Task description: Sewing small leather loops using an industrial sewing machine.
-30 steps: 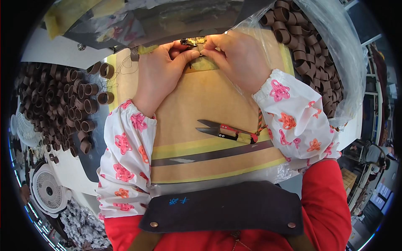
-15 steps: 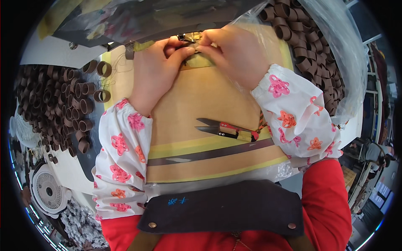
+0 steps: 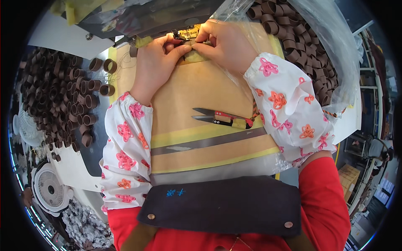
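Observation:
My left hand (image 3: 157, 67) is closed at the sewing machine's needle area (image 3: 187, 34), thumb and fingertips pinching a small piece (image 3: 190, 43) whose shape is partly hidden. My right hand (image 3: 226, 48) is also closed on it from the other side, fingers curled, thumb tip close to the left thumb. A light glows under the machine head (image 3: 161, 16). Below my hands, thread snips (image 3: 230, 121) with red and black handles lie on the tan work surface (image 3: 197, 92), which has yellow and dark tape strips.
Heaps of brown rings stand left (image 3: 58, 100) and right (image 3: 305, 54), the right ones on clear plastic. Loose threads lie by the left heap. A white fan (image 3: 49, 188) sits lower left. Shelving (image 3: 368, 88) and what appears to be another person (image 3: 374, 152) are at the far right.
The whole view has shifted, so hands, snips and work surface appear higher. The right fingers have shifted slightly around the piece at the needle area; both hands stay there.

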### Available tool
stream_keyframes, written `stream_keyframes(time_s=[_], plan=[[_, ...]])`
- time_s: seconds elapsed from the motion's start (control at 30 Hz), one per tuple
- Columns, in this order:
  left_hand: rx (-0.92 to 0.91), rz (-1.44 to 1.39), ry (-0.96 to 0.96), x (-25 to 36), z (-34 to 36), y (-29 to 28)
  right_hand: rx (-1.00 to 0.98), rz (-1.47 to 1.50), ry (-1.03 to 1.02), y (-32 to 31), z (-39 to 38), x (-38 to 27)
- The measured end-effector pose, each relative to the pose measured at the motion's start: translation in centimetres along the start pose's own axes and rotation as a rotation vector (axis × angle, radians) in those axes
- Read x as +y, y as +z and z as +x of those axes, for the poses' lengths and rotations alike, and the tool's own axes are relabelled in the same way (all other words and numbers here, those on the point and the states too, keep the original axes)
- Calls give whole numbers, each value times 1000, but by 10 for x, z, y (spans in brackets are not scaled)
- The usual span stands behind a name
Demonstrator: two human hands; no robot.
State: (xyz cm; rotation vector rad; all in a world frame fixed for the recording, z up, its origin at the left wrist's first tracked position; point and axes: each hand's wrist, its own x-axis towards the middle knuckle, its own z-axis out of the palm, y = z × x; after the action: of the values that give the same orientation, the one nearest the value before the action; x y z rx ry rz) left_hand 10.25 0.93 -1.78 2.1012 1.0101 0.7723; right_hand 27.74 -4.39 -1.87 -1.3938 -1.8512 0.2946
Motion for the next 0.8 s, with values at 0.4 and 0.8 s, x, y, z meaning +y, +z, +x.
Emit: stream_keyframes(time_s=[0.4,0.8], plan=[[-98,-59,243,6,-25,6,-46,367,256,4,-26,-29],[-79,272,390,1,-18,-14,-229,132,-104,-8,-31,-56]])
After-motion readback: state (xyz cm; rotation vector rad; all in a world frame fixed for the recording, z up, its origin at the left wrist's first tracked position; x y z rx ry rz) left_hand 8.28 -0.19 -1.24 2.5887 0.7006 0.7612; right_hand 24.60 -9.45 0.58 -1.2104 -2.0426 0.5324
